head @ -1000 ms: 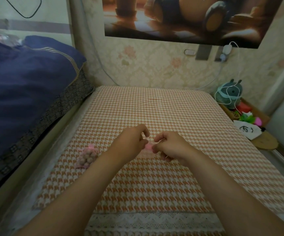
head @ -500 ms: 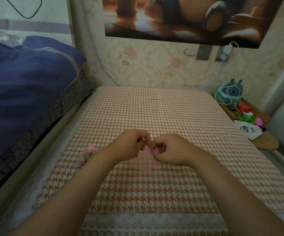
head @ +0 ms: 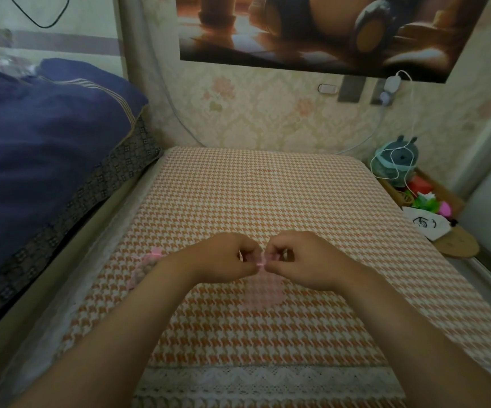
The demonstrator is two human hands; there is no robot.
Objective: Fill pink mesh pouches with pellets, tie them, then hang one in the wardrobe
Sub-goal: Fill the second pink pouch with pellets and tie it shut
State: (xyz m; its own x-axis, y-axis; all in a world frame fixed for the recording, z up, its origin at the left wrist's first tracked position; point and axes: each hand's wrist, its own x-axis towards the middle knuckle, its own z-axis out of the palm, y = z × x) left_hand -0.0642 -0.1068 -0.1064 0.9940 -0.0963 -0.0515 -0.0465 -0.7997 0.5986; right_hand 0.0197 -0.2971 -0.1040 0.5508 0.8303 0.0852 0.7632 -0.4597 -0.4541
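A: What is changed since a second ago?

B: The two hands are brought closer together. A second ago a small gap with a bit of pink was seen between them. Now the left hand (head: 226, 257) and the right hand (head: 300, 260) are almost touching, knuckle to knuckle. Both are closed in a pinch on the pink drawstring (head: 261, 264) at the mouth of the pink mesh pouch (head: 265, 293). The body of this pouch was hardly seen before. It is now spread flat on the houndstooth cloth (head: 268, 195), just below the hands.

A: And what is meant by that for the task?

B: The cord is probably being worked at the mouth, to loosen it or to draw it; which one cannot be told. The checked pattern is seen through the mesh, so this pouch is judged as not yet filled. A second pouch (head: 142, 276), with pellets (head: 148, 266) inside and its neck gathered, is lying close by the left forearm and is partly hidden by it. One pouch is thus taken as finished. No wardrobe is seen.

A: How much room is given for moving?

B: Much bare cloth is left beyond the hands, up to the wall (head: 268, 119). The lace border (head: 253, 381) at the near edge is well apart from the pouch. On the left, the cloth edge is near the second pouch, and the blue bedding (head: 47, 142) is raised beside it. On the right, a plush toy (head: 397, 160) on a low shelf is found well apart from the hands.
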